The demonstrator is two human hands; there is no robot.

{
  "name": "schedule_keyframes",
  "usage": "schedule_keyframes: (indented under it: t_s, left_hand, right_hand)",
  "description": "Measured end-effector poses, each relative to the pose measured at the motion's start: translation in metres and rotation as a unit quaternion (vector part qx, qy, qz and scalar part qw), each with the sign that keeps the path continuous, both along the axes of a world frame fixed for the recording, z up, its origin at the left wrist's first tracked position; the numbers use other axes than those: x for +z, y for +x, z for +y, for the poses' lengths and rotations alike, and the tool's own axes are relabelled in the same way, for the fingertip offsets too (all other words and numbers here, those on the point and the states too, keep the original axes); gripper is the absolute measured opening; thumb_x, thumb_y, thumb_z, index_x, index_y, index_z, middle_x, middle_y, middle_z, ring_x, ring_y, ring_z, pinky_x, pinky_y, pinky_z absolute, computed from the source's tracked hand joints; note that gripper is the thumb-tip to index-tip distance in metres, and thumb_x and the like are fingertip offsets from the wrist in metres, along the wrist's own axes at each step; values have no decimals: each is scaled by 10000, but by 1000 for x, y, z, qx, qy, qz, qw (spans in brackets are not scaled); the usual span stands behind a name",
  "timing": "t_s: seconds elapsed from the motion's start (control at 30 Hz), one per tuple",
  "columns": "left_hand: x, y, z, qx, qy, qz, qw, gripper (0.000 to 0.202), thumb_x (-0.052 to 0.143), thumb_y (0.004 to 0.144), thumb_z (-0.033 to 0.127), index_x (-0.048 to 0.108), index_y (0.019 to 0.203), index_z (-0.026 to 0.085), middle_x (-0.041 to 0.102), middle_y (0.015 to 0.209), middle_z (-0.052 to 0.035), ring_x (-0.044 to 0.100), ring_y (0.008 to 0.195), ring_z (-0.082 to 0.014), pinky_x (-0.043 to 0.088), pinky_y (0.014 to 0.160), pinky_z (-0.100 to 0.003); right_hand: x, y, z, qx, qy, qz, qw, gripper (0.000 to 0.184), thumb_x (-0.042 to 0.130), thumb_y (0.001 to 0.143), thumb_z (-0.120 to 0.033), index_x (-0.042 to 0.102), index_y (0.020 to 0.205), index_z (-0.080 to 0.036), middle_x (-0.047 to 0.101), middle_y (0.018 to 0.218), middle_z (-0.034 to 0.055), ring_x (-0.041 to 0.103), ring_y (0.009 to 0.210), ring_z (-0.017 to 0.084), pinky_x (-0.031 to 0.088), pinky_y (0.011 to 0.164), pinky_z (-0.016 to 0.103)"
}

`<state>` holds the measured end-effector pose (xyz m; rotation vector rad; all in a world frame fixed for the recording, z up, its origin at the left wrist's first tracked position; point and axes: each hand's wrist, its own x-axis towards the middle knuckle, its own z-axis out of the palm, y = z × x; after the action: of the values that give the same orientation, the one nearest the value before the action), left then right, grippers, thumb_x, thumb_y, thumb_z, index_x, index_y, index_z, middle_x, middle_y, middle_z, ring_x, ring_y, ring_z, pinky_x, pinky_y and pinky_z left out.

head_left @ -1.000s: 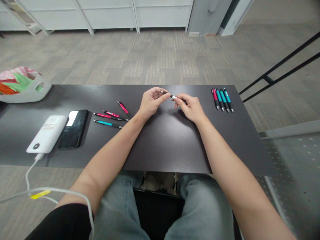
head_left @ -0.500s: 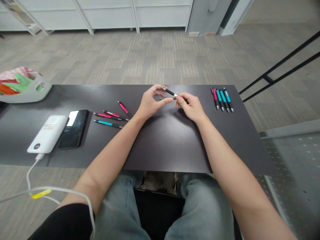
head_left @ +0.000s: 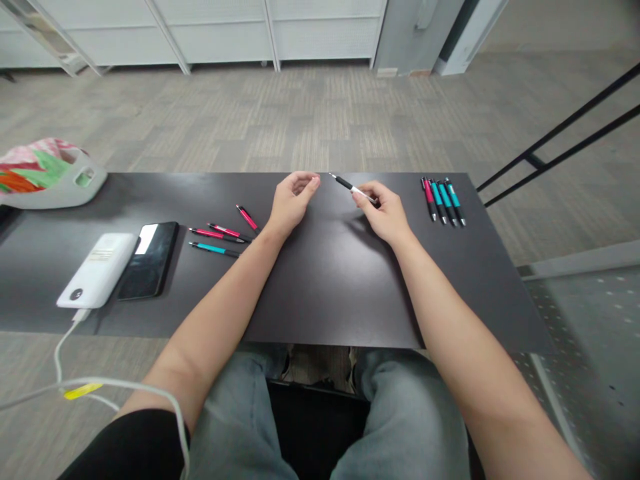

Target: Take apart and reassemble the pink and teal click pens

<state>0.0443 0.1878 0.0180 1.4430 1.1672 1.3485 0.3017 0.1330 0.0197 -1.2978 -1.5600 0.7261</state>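
Note:
My right hand (head_left: 384,212) is closed on a thin pen (head_left: 350,187) with a black front and a white middle. It holds the pen above the black table (head_left: 325,280), tip pointing up and left. My left hand (head_left: 291,199) hovers just left of that tip, clear of the pen. Its fingers are curled in towards the thumb, and whatever sits between them is too small to see. Two pink pens (head_left: 248,217) (head_left: 225,231) and a teal pen (head_left: 215,249) lie left of my left wrist. A row of several pink and teal pens (head_left: 443,200) lies at the far right.
A black phone (head_left: 150,260) and a white power bank (head_left: 97,270) lie side by side at the left, and a white cable (head_left: 65,347) hangs off the front edge. A grey holder with coloured contents (head_left: 47,175) sits at the far left corner. Black rails (head_left: 550,143) run on the right.
My left hand has let go of the pen's front end and drawn back to the left. My right hand keeps the pen, now tilted with its tip raised.

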Motion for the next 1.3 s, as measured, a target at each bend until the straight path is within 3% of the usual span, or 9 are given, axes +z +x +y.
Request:
schedule_keyframes:
  t_s: [0.13, 0.37, 0.63, 0.77, 0.9, 1.07, 1.2, 1.3]
  left_hand:
    - [9, 6, -1, 2, -38, -93, 995, 453, 1168, 975, 601, 881, 1058, 261, 957, 1058, -72, 888, 979, -238, 737, 897, -341]
    - [3, 7, -1, -39, -28, -115, 992, 435, 1200, 946, 587, 914, 1033, 270, 959, 1056, -56, 869, 913, -216, 714, 781, -307]
    - [0, 9, -4, -93, -4, -102, 990, 459, 1230, 905, 614, 931, 985, 275, 941, 1002, -74, 910, 1012, -273, 778, 975, -408]
    - [-2, 9, -3, -94, 1, -95, 991, 487, 1221, 895, 661, 931, 975, 278, 936, 982, -73, 914, 1029, -285, 776, 979, -421]
    - [-3, 9, -2, -103, 3, -94, 990, 506, 1229, 856, 683, 942, 974, 283, 952, 1014, -79, 910, 1022, -286, 771, 968, -424]
    - [-4, 9, -2, -101, 9, -83, 991, 511, 1213, 856, 705, 942, 982, 291, 971, 1062, -86, 916, 1072, -308, 773, 983, -440]
    - [-9, 8, -1, -107, 21, -73, 991, 500, 1175, 917, 712, 940, 1023, 284, 963, 1072, -97, 923, 1111, -320, 772, 1005, -455]
    - [-13, 6, 0, -112, 34, -75, 990, 533, 1156, 928, 749, 942, 1056, 278, 963, 1098, -99, 928, 1131, -324, 766, 1047, -471]
  right_hand:
    - [1, 0, -1, 7, -2, 3, 1000, 406, 989, 1056, -721, 864, 1040, -335, 819, 969, 74, 769, 956, 348, 651, 886, 508]
    - [0, -1, -2, 25, 5, 6, 1000, 396, 987, 1023, -745, 897, 1046, -360, 889, 1047, 86, 799, 998, 372, 660, 900, 534]
    - [7, -2, -5, 29, -2, 7, 1000, 471, 1001, 980, -832, 887, 1021, -376, 904, 1044, 78, 819, 1012, 385, 662, 884, 532]
    - [11, -3, -6, 31, -8, 13, 999, 481, 988, 985, -849, 860, 1033, -387, 850, 928, 62, 774, 912, 359, 637, 877, 528]
    - [12, -4, -6, 46, -9, 7, 999, 560, 870, 1058, -893, 794, 879, -368, 849, 958, 92, 806, 992, 382, 637, 901, 534]
    - [13, -5, -7, 29, -17, 23, 999, 548, 1038, 921, -865, 822, 1002, -369, 829, 956, 50, 722, 870, 317, 605, 860, 503]
    - [15, -5, -8, 53, -25, 8, 998, 586, 857, 1043, -929, 809, 887, -366, 813, 924, 80, 776, 941, 354, 615, 866, 513]
    - [15, -6, -8, 42, -20, 16, 999, 580, 936, 968, -941, 806, 943, -377, 808, 956, 68, 729, 875, 333, 589, 802, 497]
